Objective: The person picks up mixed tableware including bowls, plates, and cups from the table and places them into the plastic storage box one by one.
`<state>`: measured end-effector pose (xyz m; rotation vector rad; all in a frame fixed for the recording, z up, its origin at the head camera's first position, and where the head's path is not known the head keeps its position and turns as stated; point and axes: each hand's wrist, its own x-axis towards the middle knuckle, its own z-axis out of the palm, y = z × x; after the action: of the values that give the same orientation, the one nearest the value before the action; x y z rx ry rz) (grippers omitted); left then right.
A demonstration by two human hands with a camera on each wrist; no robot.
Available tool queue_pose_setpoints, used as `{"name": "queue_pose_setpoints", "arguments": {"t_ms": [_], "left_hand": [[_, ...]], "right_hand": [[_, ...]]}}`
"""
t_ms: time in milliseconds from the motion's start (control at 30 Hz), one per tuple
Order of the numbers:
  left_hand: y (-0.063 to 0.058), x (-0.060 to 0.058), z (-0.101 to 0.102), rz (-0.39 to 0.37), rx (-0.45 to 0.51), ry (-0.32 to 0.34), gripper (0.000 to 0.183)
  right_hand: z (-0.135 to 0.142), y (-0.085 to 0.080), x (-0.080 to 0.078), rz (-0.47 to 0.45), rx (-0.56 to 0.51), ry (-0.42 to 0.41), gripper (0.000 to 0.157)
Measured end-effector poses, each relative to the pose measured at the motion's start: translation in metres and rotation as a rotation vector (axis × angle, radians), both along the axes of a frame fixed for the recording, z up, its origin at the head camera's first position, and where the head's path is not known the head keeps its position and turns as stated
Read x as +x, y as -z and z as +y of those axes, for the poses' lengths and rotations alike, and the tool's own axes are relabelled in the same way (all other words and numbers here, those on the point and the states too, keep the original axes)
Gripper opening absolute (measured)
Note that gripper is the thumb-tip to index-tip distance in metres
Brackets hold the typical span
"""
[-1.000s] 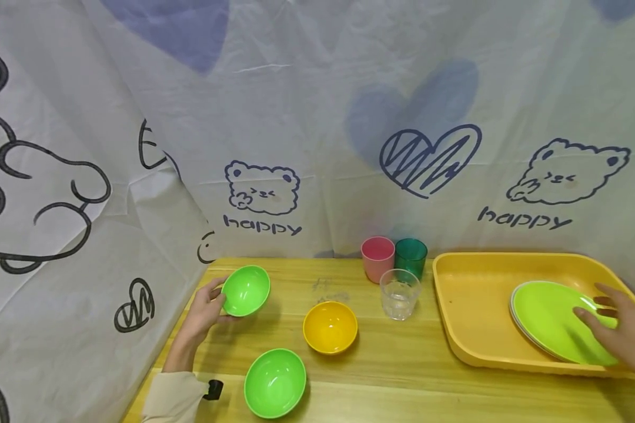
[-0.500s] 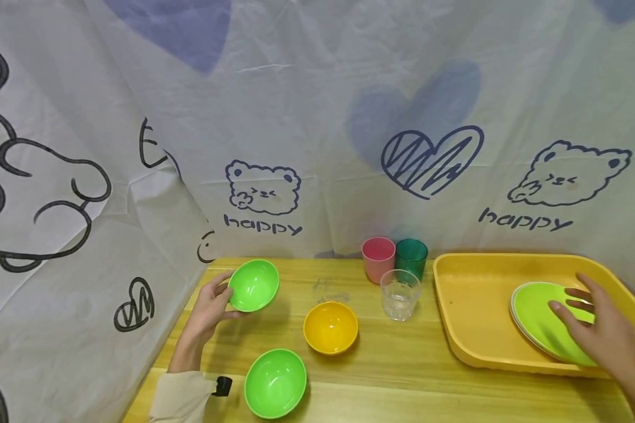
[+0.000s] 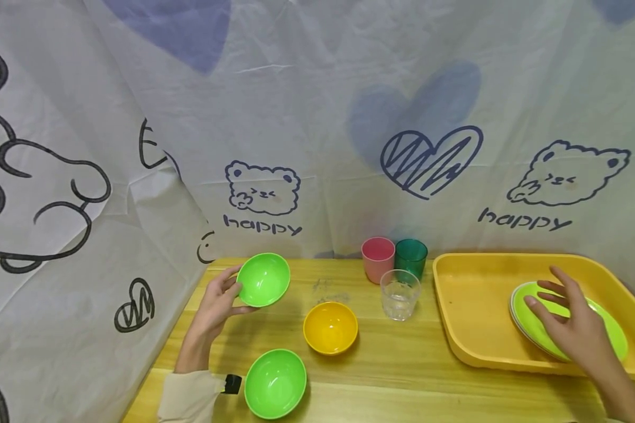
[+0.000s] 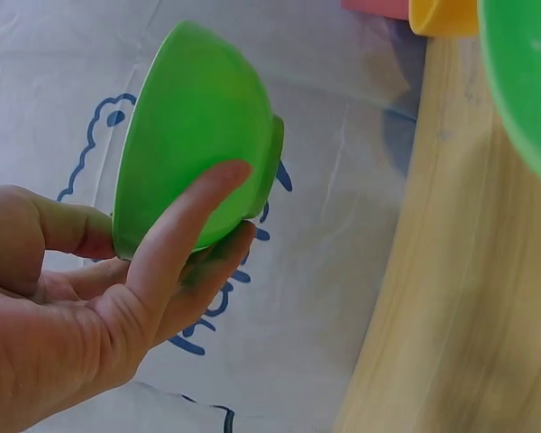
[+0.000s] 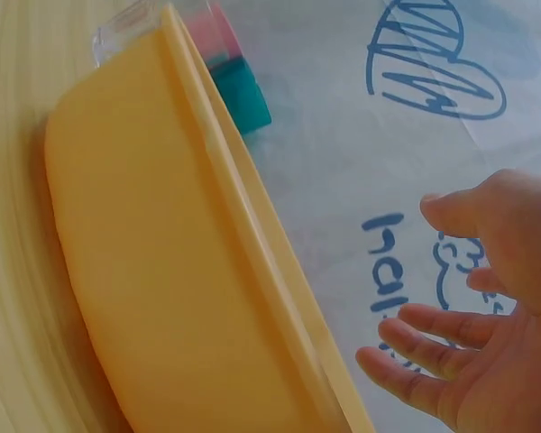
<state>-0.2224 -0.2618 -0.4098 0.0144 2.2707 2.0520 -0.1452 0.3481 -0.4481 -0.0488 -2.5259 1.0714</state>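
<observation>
My left hand (image 3: pixel 217 301) is pinching a round green bowl (image 3: pixel 264 280) above the table's (image 3: pixel 367 385) far left, its mouth facing upward. Another green bowl (image 3: pixel 275 383), a yellow bowl (image 3: pixel 330 328) and three cups (image 3: pixel 378 258) are standing rightward. A yellow tray (image 3: pixel 476 305) is holding stacked plates (image 3: pixel 611 335); above, my right hand (image 3: pixel 574 320) is keeping its fingers apart.

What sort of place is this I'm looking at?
Likely a staged tabletop corner: a cartoon-printed sheet hangs right behind a wood-grain table that bears a yellow tray.
</observation>
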Motion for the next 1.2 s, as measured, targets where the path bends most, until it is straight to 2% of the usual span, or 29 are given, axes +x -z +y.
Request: {"name": "queue_pose_setpoints", "arguments": {"t_ms": [300,500,700,1200], "left_hand": [[0.002,0.001,0.014,0.010,0.026,0.049,0.048],[0.004,0.002,0.023,0.010,0.017,0.093,0.047],[0.003,0.001,0.033,0.010,0.026,0.121,0.048],[0.009,0.008,0.052,0.007,0.072,0.119,0.047]], "right_hand": [[-0.027,0.002,-0.004,0.030,-0.051,-0.075,0.078],[-0.046,-0.001,-0.006,0.027,-0.072,-0.090,0.073],[-0.061,-0.006,-0.008,0.064,-0.075,-0.113,0.071],[-0.093,-0.008,-0.009,0.060,-0.144,-0.175,0.069]]}}
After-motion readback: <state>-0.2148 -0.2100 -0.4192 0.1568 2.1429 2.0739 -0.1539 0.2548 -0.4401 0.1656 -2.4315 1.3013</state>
